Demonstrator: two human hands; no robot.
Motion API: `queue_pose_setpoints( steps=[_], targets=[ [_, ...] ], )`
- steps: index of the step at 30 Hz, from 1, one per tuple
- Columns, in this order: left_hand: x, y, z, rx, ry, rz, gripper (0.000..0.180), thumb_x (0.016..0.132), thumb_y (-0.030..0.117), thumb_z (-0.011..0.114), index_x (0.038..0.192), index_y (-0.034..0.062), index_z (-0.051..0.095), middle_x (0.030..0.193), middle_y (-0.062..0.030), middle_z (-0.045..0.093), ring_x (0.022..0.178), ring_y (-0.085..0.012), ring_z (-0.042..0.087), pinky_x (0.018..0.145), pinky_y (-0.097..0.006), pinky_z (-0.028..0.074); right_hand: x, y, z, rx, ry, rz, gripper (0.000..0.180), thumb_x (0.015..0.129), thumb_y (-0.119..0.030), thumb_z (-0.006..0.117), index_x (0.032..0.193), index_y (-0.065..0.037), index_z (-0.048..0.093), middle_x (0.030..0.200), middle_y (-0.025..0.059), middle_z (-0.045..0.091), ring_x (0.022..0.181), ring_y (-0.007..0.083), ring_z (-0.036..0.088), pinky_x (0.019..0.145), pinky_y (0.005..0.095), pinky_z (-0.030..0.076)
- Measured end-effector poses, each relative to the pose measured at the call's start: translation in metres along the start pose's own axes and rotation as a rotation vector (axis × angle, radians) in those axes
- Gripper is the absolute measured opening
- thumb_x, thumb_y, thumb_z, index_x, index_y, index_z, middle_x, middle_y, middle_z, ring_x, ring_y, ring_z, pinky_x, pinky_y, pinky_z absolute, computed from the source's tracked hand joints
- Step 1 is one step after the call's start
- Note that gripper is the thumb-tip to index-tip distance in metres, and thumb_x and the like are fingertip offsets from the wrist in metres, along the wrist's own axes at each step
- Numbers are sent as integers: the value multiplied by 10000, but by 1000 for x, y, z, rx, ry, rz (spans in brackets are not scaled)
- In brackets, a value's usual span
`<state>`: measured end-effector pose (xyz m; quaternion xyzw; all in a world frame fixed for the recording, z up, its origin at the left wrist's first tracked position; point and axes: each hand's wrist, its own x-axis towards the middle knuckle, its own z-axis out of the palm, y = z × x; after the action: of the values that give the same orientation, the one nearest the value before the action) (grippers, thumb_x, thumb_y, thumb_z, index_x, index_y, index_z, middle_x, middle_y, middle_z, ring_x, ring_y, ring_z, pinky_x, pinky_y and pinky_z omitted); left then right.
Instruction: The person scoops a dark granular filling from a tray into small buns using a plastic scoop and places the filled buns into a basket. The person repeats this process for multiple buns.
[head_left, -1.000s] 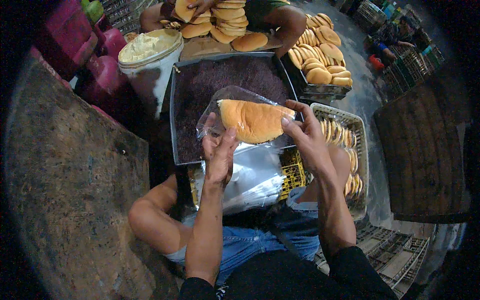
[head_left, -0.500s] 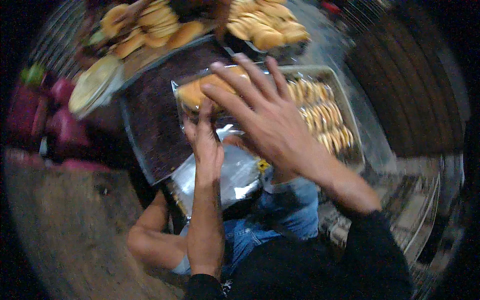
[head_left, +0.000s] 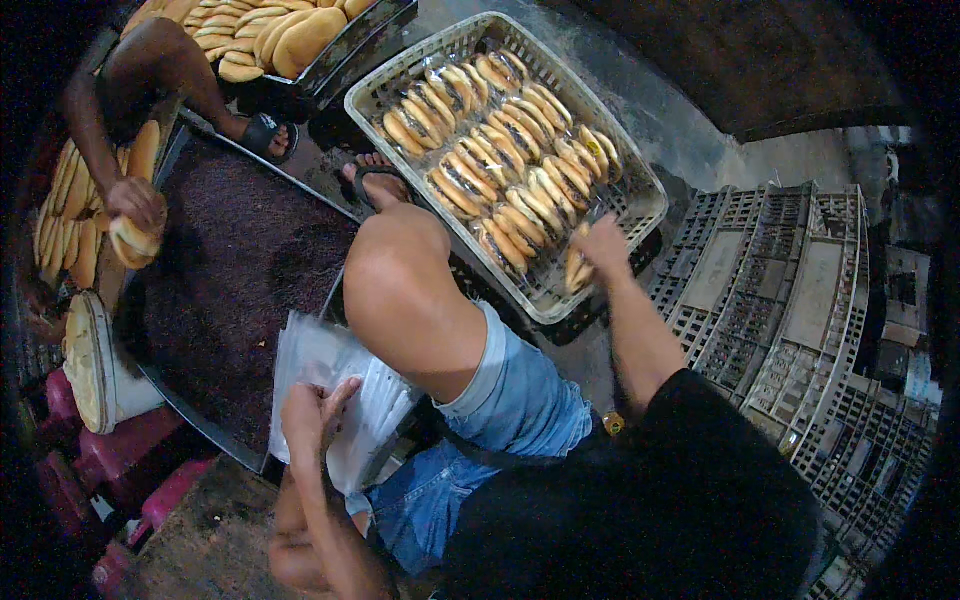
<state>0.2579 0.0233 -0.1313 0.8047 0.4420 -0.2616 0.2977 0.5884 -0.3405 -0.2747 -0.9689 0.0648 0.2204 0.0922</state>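
My right hand (head_left: 604,248) is at the near right corner of the pale plastic crate (head_left: 655,205), closed on a bagged bun (head_left: 577,265) standing on end. Rows of filled buns (head_left: 500,140) in clear wrap fill most of the crate, dark filling showing at their split sides. At my lap, my left hand (head_left: 308,415) grips the edge of a stack of clear plastic bags (head_left: 375,400), its thumb lying over them. Part of that hand's grip is hidden from view.
A wide tray of dark purple filling (head_left: 230,250) lies ahead-left. Beyond it a co-worker's hand (head_left: 135,205) holds a bun over piled bread (head_left: 75,210). A white tub (head_left: 125,370) stands at the tray's left edge. Stacked crates (head_left: 760,270) occupy the right side.
The wrapped bun has left my left hand, which has dropped to the bags. My right hand has moved right and down into the crate. The view has turned toward the crate.
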Motion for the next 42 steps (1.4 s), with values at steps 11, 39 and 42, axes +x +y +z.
queue_pose_setpoints(
  steps=[11,39,42],
  targets=[
    [-3,-10,-2,-274,126,143,498,898,426,682,676,-19,656,527,-96,600,466,-184,593,496,-337,452,11,-14,91,1103,-568,324,822,871,-647,576,1355,12,489,1327,255,548,1121,391,606,817,551,557],
    [-9,-83,-67,-1851,1307,138,291,927,299,702,811,37,654,745,-64,654,686,-143,621,629,-279,492,-337,-349,-53,839,-659,-1206,226,968,-198,614,903,15,647,838,60,637,712,131,619,678,271,525],
    [16,-119,-89,-2055,1517,40,344,883,353,746,851,24,650,788,-80,663,685,-163,634,621,-263,519,-292,-437,44,791,-271,-1319,622,863,-345,726,1316,7,483,1176,226,653,1103,331,646,943,393,491]
  ],
)
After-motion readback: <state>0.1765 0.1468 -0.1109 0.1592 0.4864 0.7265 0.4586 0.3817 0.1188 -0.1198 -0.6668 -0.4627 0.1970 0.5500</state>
